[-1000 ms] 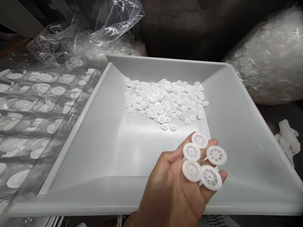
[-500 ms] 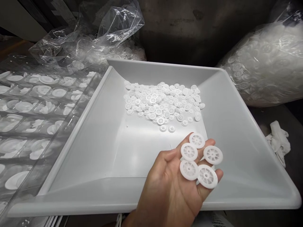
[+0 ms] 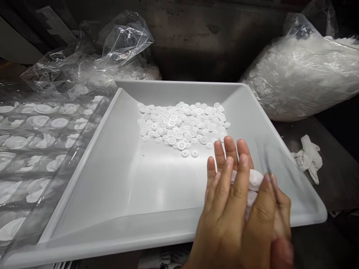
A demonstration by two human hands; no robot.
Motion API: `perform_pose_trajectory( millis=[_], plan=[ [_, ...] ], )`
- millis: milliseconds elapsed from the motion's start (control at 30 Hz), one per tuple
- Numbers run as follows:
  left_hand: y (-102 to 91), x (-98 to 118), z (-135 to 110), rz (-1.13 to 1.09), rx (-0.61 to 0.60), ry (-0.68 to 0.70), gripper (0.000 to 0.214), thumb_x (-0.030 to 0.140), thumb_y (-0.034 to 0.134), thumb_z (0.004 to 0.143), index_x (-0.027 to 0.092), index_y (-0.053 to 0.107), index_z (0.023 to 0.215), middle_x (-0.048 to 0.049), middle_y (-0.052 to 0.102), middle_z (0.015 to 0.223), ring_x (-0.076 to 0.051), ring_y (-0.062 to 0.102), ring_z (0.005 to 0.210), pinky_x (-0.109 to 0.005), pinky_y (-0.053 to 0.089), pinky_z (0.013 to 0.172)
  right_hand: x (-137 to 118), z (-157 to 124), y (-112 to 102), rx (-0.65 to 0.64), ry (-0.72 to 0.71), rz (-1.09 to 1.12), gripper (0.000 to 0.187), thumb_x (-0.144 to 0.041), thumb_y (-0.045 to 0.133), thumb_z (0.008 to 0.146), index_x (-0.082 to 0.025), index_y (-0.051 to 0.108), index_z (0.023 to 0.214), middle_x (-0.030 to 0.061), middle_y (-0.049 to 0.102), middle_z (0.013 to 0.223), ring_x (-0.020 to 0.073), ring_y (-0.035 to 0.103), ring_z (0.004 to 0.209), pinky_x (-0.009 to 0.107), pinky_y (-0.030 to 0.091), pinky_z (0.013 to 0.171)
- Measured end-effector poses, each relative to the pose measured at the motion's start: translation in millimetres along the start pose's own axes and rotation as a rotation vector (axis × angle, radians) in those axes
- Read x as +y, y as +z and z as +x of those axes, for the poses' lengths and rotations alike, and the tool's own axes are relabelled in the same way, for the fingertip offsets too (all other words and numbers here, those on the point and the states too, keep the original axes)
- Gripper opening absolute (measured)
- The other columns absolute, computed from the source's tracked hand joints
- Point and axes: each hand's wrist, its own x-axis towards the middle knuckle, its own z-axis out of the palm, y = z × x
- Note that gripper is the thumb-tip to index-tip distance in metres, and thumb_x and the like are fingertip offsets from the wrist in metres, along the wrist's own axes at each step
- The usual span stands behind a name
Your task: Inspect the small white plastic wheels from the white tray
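Observation:
My left hand [image 3: 224,209] shows its back, fingers stretched upward and laid over my right hand [image 3: 231,149]. The right hand is behind it, its fingertips rising above the left fingers and its palm mostly hidden. Several white plastic wheels [image 3: 255,180] are pressed between the two hands, only their edges and parts of their faces showing. A thin dark tool [image 3: 269,168], smeared by motion, sticks up beside the left thumb; which hand grips it I cannot tell. Both hands are above the front right of a grey tray [image 3: 92,164].
A loose pile of small white wheels [image 3: 179,127] lies in the tray's far half. Clear compartment trays [image 3: 36,142] with white parts stand left. Filled plastic bags [image 3: 305,74] stand at the back right and back left. A crumpled white glove or cloth [image 3: 308,157] lies at right.
The left hand, earlier palm up with several wheels spread on its fingers, has turned over. The right hand and thin tool have come into view. The view has shifted, so the tray sits further left.

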Motion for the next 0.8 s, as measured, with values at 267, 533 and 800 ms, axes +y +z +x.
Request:
perform_pose_trajectory(
  millis=[267, 533, 800],
  plan=[
    [-19.4, -4.3, 11.6, -0.224, 0.187, -0.092, 0.053, 0.015, 0.054, 0.085, 0.035, 0.052, 0.134, 0.0066, 0.053, 0.143, -0.017, 0.030, 0.144, -0.030, 0.022, 0.120, -5.3, 2.1, 4.8, 0.024, 0.065, 0.473, 0.043, -0.038, 0.032, 0.096, -0.026, 0.065, 0.120, -0.0013, 0.056, 0.135, 0.0162, 0.047, 0.130, 0.039, 0.034, 0.114],
    [-11.8, 0.1, 15.2, -0.433, 0.312, -0.297, 0.042, 0.024, 0.043, 0.092, 0.029, 0.051, 0.133, -0.0017, 0.062, 0.133, -0.018, 0.050, 0.131, -0.039, 0.028, 0.118, -2.5, 0.9, 7.1, 0.038, 0.148, 0.578, 0.032, -0.038, 0.037, 0.093, -0.025, 0.063, 0.079, -0.0035, 0.064, 0.124, 0.0157, 0.049, 0.128, 0.037, 0.033, 0.114],
    [-12.2, -3.2, 14.1, -0.366, 0.243, -0.243, 0.045, 0.022, 0.047, 0.090, 0.031, 0.050, 0.134, -0.0003, 0.056, 0.140, -0.020, 0.043, 0.137, -0.039, 0.033, 0.115, 1.2, 0.5, 4.8, -0.015, 0.143, 0.630, 0.028, -0.041, 0.040, 0.094, -0.024, 0.060, 0.083, -0.0019, 0.066, 0.121, 0.0163, 0.050, 0.128, 0.034, 0.036, 0.113]
  ],
)
